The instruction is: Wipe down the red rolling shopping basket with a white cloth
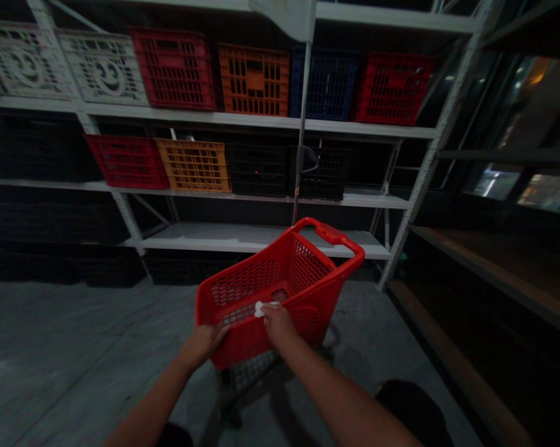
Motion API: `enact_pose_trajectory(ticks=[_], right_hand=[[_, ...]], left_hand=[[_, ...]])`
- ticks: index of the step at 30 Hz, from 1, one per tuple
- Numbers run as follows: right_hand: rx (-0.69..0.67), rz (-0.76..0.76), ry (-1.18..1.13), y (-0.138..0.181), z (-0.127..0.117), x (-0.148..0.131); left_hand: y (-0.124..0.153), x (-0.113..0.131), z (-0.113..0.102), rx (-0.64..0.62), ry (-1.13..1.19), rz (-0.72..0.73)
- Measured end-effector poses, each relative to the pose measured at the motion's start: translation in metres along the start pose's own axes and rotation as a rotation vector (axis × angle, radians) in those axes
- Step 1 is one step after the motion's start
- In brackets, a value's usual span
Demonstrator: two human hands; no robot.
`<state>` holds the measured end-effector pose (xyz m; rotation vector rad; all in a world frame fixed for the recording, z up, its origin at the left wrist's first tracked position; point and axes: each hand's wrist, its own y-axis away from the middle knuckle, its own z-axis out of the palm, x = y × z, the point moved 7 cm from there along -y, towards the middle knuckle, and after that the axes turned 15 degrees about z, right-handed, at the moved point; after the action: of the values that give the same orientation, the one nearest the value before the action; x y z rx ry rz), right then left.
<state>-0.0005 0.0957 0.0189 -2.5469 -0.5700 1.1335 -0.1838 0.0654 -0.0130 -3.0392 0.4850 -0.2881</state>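
A red plastic basket cart (308,267) with mesh walls and a raised handle stands tilted on the grey floor in front of me. My left hand (205,341) grips its near rim at the left corner, fingers curled over the edge. My right hand (276,320) rests on the near rim too, closed on a small white cloth (261,308) pressed against the basket's edge. The basket's wheeled base shows dimly below it.
White metal shelving (243,119) fills the wall ahead, holding red, orange, blue, white and black crates. A vertical pole (302,124) stands before it. Dark wooden shelves (494,267) run along the right. Grey concrete floor (75,347) spreads left.
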Motion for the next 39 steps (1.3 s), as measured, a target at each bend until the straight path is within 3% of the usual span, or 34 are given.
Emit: enact_pose_trajectory(ticks=[3,8,11,13,15,21,24,26,28,31,34,36,39], right_hand=[[0.128,0.025,0.068,-0.012,-0.059,0.036],[0.348,0.134,0.199,-0.033,-0.183,0.093],[0.462,0.207,0.251,-0.036,-0.230,0.111],[0.465,0.190,0.243,-0.033,-0.233,0.110],[0.425,0.146,0.217,-0.028,-0.216,0.102],[0.241,-0.015,0.094,-0.012,-0.125,0.050],[0.203,-0.053,0.033,-0.010,-0.105,0.035],[0.229,-0.081,0.026,-0.009,-0.112,0.036],[0.310,-0.100,0.048,-0.008,-0.134,0.045],[0.541,-0.074,0.063,-0.002,-0.188,0.071],[0.811,0.048,0.041,0.010,-0.235,0.099],[0.895,0.124,0.005,0.018,-0.242,0.108],[0.854,0.168,-0.087,0.020,-0.214,0.102]], left_hand=[[0.002,-0.007,0.002,-0.038,0.057,0.071],[0.007,-0.021,0.000,-0.033,0.062,0.141],[0.008,-0.025,-0.004,-0.050,0.045,0.118],[0.003,-0.021,-0.010,-0.047,0.002,0.035],[-0.009,-0.004,-0.021,-0.017,-0.044,-0.037],[-0.087,0.111,-0.039,0.080,0.000,0.055],[-0.115,0.147,-0.030,0.095,-0.024,0.066],[-0.122,0.154,-0.024,0.101,-0.051,0.044],[-0.122,0.151,-0.020,0.106,-0.077,0.026],[-0.118,0.143,-0.019,0.115,-0.111,0.009],[-0.117,0.140,-0.019,0.118,-0.134,0.006],[-0.117,0.140,-0.019,0.117,-0.143,0.010],[-0.118,0.141,-0.019,0.110,-0.152,0.003]])
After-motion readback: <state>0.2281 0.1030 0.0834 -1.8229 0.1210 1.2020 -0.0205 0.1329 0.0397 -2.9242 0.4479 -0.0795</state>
